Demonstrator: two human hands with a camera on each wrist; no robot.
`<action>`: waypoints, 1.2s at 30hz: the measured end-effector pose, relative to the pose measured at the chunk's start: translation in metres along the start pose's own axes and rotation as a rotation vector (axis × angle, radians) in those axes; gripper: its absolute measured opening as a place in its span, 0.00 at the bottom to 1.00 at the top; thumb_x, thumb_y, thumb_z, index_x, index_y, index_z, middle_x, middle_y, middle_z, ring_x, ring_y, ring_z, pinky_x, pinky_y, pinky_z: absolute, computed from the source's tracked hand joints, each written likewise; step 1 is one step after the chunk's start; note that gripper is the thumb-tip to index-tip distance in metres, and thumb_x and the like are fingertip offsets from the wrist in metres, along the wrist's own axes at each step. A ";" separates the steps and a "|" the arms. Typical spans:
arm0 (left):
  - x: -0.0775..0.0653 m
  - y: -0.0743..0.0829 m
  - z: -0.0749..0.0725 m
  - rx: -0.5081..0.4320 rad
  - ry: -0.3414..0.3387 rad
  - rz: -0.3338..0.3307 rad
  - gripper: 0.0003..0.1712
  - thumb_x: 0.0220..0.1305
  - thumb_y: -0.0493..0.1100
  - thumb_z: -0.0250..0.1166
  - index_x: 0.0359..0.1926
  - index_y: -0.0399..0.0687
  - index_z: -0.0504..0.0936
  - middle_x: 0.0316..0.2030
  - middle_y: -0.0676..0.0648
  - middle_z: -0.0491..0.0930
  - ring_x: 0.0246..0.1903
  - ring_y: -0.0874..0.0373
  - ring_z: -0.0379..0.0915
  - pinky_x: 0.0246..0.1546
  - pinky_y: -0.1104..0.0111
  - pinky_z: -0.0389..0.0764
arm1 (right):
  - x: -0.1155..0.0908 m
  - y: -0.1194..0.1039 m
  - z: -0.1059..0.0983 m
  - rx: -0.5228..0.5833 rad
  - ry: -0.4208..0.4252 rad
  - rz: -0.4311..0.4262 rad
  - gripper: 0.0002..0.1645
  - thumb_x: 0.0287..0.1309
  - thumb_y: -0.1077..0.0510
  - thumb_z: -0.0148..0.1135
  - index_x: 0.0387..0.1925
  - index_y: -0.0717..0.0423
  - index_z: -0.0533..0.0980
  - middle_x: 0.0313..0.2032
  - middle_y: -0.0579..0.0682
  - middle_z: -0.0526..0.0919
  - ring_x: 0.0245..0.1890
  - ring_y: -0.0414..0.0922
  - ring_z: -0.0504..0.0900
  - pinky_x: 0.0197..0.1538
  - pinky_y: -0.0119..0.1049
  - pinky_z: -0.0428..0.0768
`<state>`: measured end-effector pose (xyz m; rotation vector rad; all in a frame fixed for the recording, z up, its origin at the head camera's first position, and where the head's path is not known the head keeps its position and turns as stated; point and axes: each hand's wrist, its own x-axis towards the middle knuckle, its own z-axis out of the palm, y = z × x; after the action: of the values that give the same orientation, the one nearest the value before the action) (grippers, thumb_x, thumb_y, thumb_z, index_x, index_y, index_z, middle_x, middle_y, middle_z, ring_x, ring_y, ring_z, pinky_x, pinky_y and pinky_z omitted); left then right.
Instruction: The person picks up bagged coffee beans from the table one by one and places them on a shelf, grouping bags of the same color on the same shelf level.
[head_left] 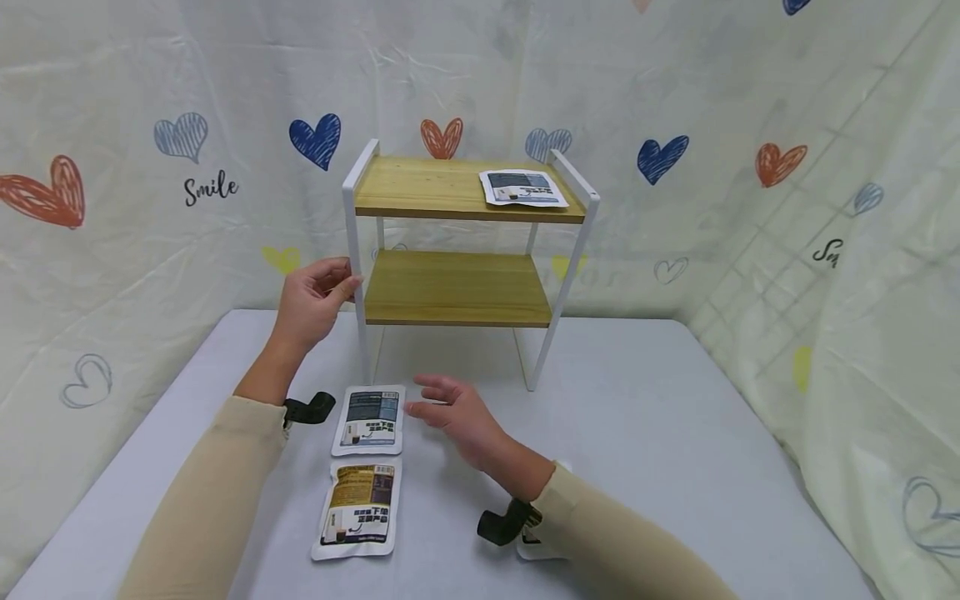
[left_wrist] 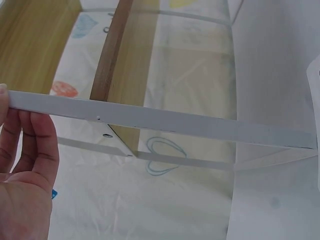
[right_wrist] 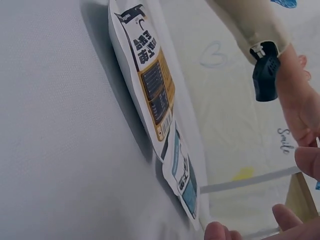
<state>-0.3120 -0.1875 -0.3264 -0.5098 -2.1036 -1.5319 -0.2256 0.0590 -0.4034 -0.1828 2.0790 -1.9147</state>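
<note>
A two-tier shelf with wooden boards and a white frame stands on the table. My left hand pinches its front left leg, thumb on one side and curled fingers on the other. Just right of a white pouch with a blue label, my right hand hovers with loosely bent fingers, holding nothing. Nearer to me lies a pouch with a brown-yellow label. Another pouch rests on the right side of the top board.
Beneath my right forearm, a further white pouch is mostly hidden. A white cloth covers the table. Behind it hangs a pale curtain printed with hearts. Each wrist wears a black camera.
</note>
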 end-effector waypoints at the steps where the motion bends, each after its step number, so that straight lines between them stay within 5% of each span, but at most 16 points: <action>1: 0.000 0.000 0.000 0.003 0.000 0.000 0.17 0.70 0.43 0.67 0.54 0.38 0.85 0.42 0.37 0.85 0.37 0.62 0.83 0.40 0.78 0.85 | 0.001 0.001 0.002 -0.010 0.000 0.006 0.30 0.60 0.55 0.74 0.64 0.49 0.78 0.70 0.64 0.71 0.65 0.57 0.78 0.67 0.54 0.79; 9: 0.000 -0.002 0.001 0.017 0.001 -0.019 0.17 0.70 0.45 0.67 0.55 0.40 0.85 0.43 0.37 0.85 0.36 0.65 0.82 0.41 0.78 0.85 | 0.004 0.010 0.014 -0.052 0.007 0.089 0.44 0.55 0.55 0.77 0.72 0.47 0.70 0.73 0.66 0.64 0.66 0.62 0.73 0.65 0.58 0.78; 16: 0.000 -0.001 0.001 0.010 0.003 -0.025 0.18 0.70 0.45 0.67 0.55 0.41 0.85 0.40 0.51 0.86 0.38 0.63 0.83 0.42 0.78 0.85 | 0.003 0.013 0.024 -0.158 0.031 0.120 0.45 0.52 0.51 0.80 0.71 0.45 0.71 0.73 0.64 0.67 0.68 0.64 0.72 0.64 0.56 0.81; 24: 0.000 0.004 0.000 0.008 0.000 -0.003 0.16 0.70 0.39 0.67 0.54 0.36 0.84 0.42 0.34 0.84 0.36 0.65 0.82 0.39 0.79 0.85 | 0.004 0.014 0.033 -0.281 0.041 0.093 0.41 0.52 0.49 0.80 0.67 0.44 0.75 0.69 0.64 0.72 0.67 0.61 0.74 0.62 0.57 0.81; 36: 0.000 0.000 0.002 0.015 0.006 0.002 0.16 0.70 0.42 0.68 0.52 0.37 0.84 0.42 0.33 0.84 0.34 0.65 0.82 0.39 0.78 0.85 | 0.016 0.019 0.044 -0.413 0.089 0.049 0.40 0.51 0.49 0.81 0.66 0.47 0.76 0.67 0.61 0.75 0.65 0.58 0.76 0.63 0.55 0.80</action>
<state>-0.3122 -0.1860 -0.3269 -0.5009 -2.1079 -1.5141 -0.2247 0.0143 -0.4270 -0.1361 2.4937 -1.4695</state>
